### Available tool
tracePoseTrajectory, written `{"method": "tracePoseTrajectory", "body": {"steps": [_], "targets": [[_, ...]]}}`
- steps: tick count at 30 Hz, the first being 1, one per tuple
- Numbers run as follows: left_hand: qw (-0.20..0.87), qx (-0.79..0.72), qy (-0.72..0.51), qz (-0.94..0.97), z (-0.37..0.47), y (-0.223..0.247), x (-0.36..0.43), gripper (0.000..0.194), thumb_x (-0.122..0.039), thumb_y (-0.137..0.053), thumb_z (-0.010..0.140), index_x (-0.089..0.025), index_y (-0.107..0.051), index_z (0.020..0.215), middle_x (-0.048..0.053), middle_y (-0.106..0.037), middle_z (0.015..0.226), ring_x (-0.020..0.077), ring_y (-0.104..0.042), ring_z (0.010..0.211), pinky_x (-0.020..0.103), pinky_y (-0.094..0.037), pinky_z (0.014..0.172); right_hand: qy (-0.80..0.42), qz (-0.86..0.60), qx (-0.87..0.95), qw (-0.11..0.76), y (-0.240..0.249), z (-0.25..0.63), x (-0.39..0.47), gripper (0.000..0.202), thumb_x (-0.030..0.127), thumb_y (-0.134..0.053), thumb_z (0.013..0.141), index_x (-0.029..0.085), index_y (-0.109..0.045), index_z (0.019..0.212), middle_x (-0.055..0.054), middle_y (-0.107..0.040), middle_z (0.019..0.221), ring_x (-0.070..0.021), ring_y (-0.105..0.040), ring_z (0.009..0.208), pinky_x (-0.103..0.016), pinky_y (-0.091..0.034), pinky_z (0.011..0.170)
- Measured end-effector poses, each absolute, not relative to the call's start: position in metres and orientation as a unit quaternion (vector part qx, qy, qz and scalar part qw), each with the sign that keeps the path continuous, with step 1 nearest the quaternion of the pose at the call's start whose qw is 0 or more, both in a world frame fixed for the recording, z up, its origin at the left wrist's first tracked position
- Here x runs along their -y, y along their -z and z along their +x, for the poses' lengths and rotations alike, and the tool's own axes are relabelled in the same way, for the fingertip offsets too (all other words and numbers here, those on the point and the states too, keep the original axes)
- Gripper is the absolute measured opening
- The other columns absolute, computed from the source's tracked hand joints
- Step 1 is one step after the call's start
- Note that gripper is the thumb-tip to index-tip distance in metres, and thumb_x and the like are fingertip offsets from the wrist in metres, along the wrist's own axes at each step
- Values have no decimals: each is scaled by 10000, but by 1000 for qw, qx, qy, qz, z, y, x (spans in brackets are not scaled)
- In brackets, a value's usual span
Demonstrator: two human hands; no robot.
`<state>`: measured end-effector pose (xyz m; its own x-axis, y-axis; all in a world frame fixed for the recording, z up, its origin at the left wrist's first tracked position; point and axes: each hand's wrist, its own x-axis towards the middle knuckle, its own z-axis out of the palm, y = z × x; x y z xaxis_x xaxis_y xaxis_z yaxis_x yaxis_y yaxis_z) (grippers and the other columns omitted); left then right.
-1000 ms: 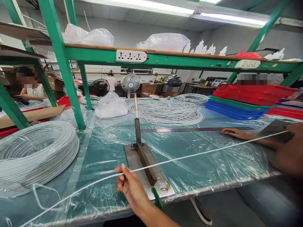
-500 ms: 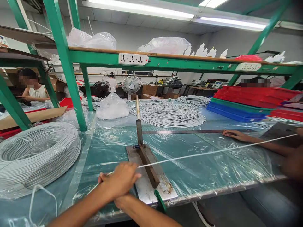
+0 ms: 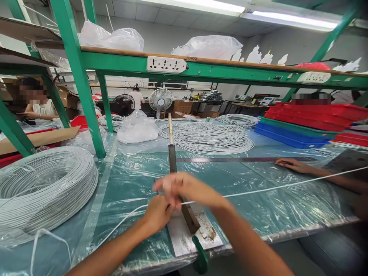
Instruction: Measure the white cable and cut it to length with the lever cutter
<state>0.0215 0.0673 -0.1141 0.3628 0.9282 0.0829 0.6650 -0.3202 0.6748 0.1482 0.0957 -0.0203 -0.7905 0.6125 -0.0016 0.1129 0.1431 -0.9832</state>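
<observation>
A thin white cable (image 3: 258, 190) runs across the table, past a metal lever cutter (image 3: 172, 159) on a steel base plate (image 3: 181, 239). My left hand (image 3: 157, 214) is closed on the cable, just left of the cutter. Over the cutter's arm is my right hand (image 3: 179, 188), blurred, its fingers partly spread beside my left hand; whether it touches the cable cannot be made out. From my left hand the cable trails toward the lower left.
A big cable coil (image 3: 48, 191) lies at left, looser coils (image 3: 209, 138) behind. A co-worker's hand (image 3: 290, 164) rests by a long metal ruler (image 3: 224, 160). Stacked red and blue trays (image 3: 293, 134) stand at right. A green clamp handle (image 3: 200, 255) juts from the front edge.
My right hand has risen from under my left forearm to above the cutter arm. My left hand has moved slightly right and down. The view has shifted a little.
</observation>
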Motion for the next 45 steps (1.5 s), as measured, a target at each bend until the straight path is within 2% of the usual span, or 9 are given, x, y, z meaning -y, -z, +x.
{"method": "tracePoseTrajectory", "body": {"steps": [2, 5, 12, 23, 28, 33, 37, 41, 45], "targets": [[196, -512, -186, 816, 21, 117, -67, 313, -273, -354, 934, -184, -652, 978, 63, -683, 771, 206, -625, 729, 270, -404, 643, -495, -411, 652, 402, -9, 156, -153, 253, 318, -582, 843, 144, -656, 1011, 23, -550, 533, -67, -474, 424, -164, -388, 430], [49, -480, -76, 872, 21, 120, -68, 335, -194, -322, 938, -177, -502, 1221, 95, -682, 828, 237, -640, 772, 311, -448, 680, -440, -499, 578, 473, -23, 157, -234, 234, 273, -465, 930, 121, -581, 1067, 28, -531, 606, -45, -435, 430, -154, -379, 427], [138, -493, -188, 838, 30, 137, -71, 264, -84, -335, 893, -138, -592, 917, 94, -634, 934, 196, -595, 847, 272, -436, 714, -503, -542, 514, 434, -10, 142, -307, 281, 338, -515, 908, 131, -552, 1095, -66, -592, 1004, -154, -599, 800, -319, -525, 676], [367, -554, -404, 629, 47, 153, -91, 345, -432, -626, 708, -159, -483, 553, -43, -442, 537, 99, -415, 538, 214, -272, 519, -583, -488, 492, 424, -34, 147, -278, 483, 523, -244, 951, 142, -538, 909, 47, -445, 529, -42, -329, 349, -151, -312, 349], [348, -603, -393, 601, 54, 158, -100, 345, -387, -657, 671, -174, -430, 522, -55, -399, 504, 98, -370, 517, 227, -214, 508, -605, -449, 506, 420, -51, 186, -213, 530, 556, -136, 934, 200, -528, 951, -27, -578, 566, -97, -526, 436, -166, -440, 414], [335, -621, -377, 601, 54, 152, -100, 319, -338, -649, 676, -179, -417, 525, -56, -412, 500, 100, -371, 514, 230, -208, 512, -625, -473, 466, 410, -36, 228, -121, 354, 485, -304, 937, 207, -512, 864, -60, -649, 656, -128, -601, 503, -186, -484, 447], [319, -625, -370, 609, 54, 147, -99, 287, -317, -641, 685, -182, -432, 543, -51, -444, 521, 107, -388, 529, 233, -209, 518, -655, -491, 432, 379, 0, 249, -54, 313, 415, -674, 729, 219, -544, 935, -13, -624, 625, -105, -551, 433, -158, -434, 388], [304, -626, -366, 618, 54, 148, -97, 277, -314, -628, 694, -185, -431, 547, -49, -451, 526, 109, -386, 531, 233, -202, 515, -646, -568, 376, 343, 25, 249, -11, 559, 374, -628, 730, 230, -432, 1233, -27, -662, 718, -60, -487, 335, -133, -356, 317], [295, -626, -362, 625, 54, 150, -98, 284, -327, -621, 697, -184, -430, 543, -53, -447, 516, 105, -378, 513, 230, -197, 511, -681, -555, 385, 283, 37, 244, 3, 427, 329, -620, 674, 191, -492, 1058, -2, -630, 662, -43, -449, 287, -135, -359, 303]]}}
